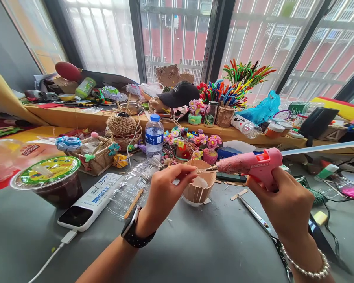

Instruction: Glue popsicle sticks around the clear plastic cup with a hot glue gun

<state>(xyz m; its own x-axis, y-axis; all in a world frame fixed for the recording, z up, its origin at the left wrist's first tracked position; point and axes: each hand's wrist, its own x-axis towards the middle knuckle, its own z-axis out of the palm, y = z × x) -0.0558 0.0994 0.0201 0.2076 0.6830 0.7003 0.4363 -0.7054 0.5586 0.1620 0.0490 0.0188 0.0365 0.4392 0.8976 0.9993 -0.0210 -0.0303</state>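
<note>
In my right hand [283, 200] is a pink hot glue gun [253, 165], its fingers wrapped round the handle. A long clear glue stick [324, 148] sticks out of its back end. My left hand [168, 188] pinches a short piece of wooden craft stick [205, 170], and the gun's metal nozzle is at that piece. Just behind it, a cup-shaped holder [199, 192] walled with upright wooden stick pieces stands on the grey table, with whitish material inside. My left hand partly covers the holder's near left side.
Left of my hands lie a clear plastic bottle [129, 184] with a craft stick on it, a white power bank [90, 204] on a cable and a lidded drink cup [50, 181]. Scissors [262, 222] lie at right. A water bottle [154, 137] and crafts stand behind.
</note>
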